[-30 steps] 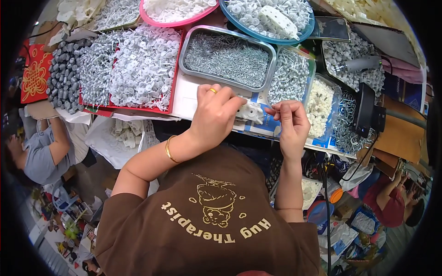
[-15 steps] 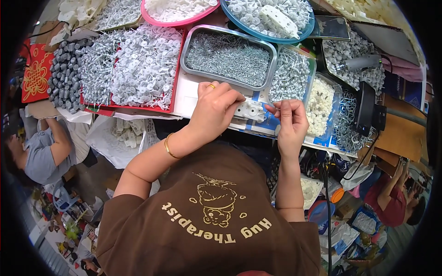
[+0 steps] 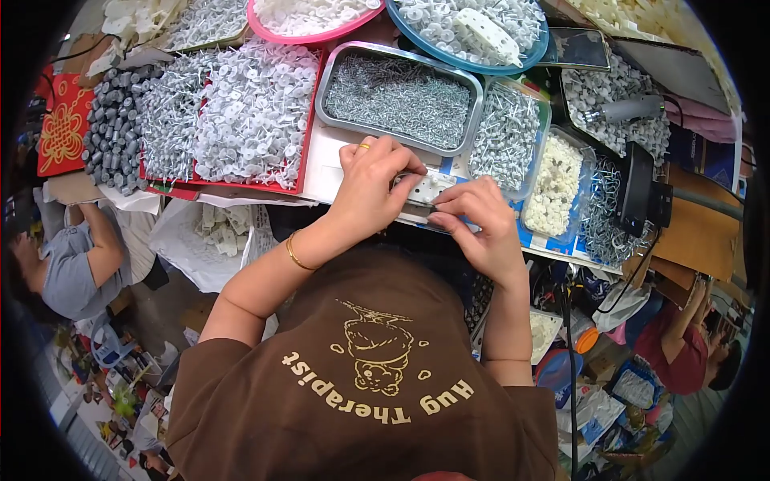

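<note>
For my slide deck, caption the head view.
Left hand and right hand meet at a small white part, in front of a metal tray of small metal pieces.

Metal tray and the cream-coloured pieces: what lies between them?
In the head view, a heap of small silvery pieces lies between the metal tray and the cream-coloured pieces.

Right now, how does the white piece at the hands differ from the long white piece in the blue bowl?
Handling: the piece at the hands is in the left hand's fingers; the piece in the bowl lies untouched on small parts.
Visibility: fingers of both hands partly cover the first; the second shows its whole outline.
Shared: both white, with holes.
</note>
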Motion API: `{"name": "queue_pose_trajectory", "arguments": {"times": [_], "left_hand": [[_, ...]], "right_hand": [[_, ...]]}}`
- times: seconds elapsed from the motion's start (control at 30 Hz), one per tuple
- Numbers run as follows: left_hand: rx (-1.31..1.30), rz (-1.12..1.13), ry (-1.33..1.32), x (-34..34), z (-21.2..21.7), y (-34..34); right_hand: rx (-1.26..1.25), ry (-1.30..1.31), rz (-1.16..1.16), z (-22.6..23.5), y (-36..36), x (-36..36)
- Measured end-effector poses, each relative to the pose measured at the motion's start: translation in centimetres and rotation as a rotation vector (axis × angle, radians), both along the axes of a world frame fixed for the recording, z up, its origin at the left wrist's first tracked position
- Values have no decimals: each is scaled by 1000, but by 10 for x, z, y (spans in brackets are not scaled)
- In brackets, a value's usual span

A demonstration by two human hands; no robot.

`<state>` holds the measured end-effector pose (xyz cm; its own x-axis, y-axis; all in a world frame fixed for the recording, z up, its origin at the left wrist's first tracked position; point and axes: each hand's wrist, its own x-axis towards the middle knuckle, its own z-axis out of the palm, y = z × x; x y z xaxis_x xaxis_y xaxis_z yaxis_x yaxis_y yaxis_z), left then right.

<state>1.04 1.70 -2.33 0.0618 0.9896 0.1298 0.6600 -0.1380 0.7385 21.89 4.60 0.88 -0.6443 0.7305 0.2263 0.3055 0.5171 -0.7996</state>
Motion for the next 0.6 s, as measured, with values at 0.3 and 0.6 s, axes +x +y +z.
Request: {"name": "queue_pose_trajectory", "arguments": {"times": [0.3,0.6], "left_hand": [[61,4,30,-1,-3,0],[134,22,105,6,-7,-7]], "right_hand": [[164,-248,4,0,-3,-6],[360,-689,-893,-42,44,20]]}}
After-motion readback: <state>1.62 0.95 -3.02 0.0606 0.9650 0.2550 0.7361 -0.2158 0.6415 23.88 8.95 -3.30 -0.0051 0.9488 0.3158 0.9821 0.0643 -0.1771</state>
